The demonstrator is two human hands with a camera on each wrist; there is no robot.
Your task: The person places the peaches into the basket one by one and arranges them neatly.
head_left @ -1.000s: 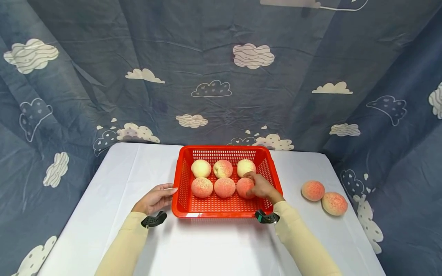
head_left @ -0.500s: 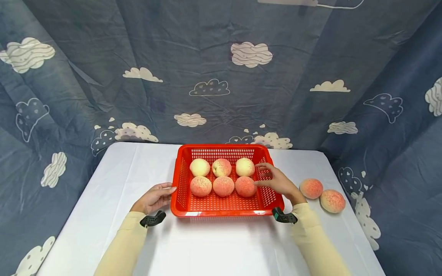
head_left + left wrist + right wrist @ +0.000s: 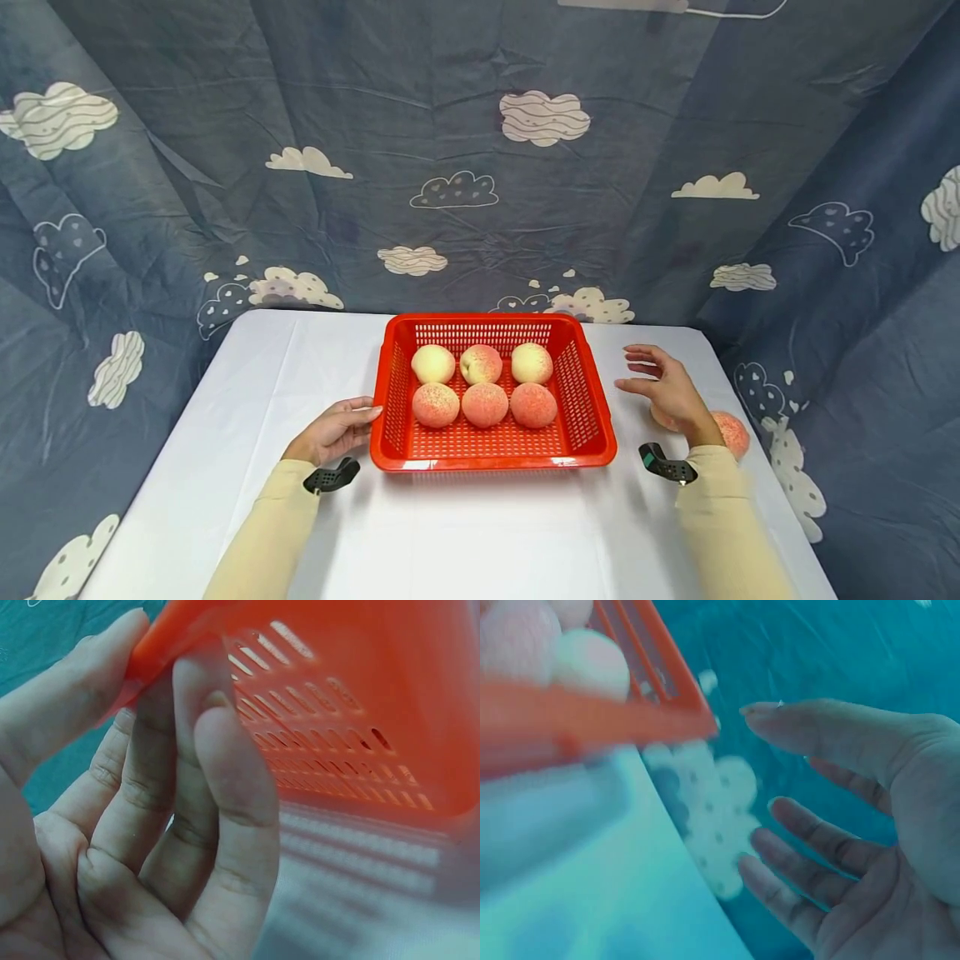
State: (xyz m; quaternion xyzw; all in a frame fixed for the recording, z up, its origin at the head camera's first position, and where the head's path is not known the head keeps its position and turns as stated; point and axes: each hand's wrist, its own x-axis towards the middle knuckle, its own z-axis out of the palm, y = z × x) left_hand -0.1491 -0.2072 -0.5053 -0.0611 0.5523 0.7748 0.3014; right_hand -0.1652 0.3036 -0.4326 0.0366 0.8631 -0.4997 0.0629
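A red plastic basket [image 3: 495, 463] stands mid-table with two rows of peaches in it, paler ones such as the left peach [image 3: 433, 364] behind, redder ones such as the right peach [image 3: 533, 406] in front. My left hand [image 3: 337, 432] pinches the basket's left rim; in the left wrist view the thumb lies over the rim [image 3: 161, 645], fingers beneath. To the right of the basket my right hand [image 3: 671, 396] hangs in the air, fingers spread and holding nothing. It partly covers two loose peaches, one peach [image 3: 663, 419] under the palm and another peach [image 3: 732, 433] beside the wrist.
A white cloth covers the table [image 3: 465, 542]. Behind and along the sides hangs a dark blue curtain [image 3: 450, 125] with a cloud print, close to the table's far edge. Each wrist wears a black band, such as the right band [image 3: 667, 465].
My right hand has let go of the front right peach in the basket and moved right, out past the rim towards the loose peaches. The left hand has stayed on the rim.
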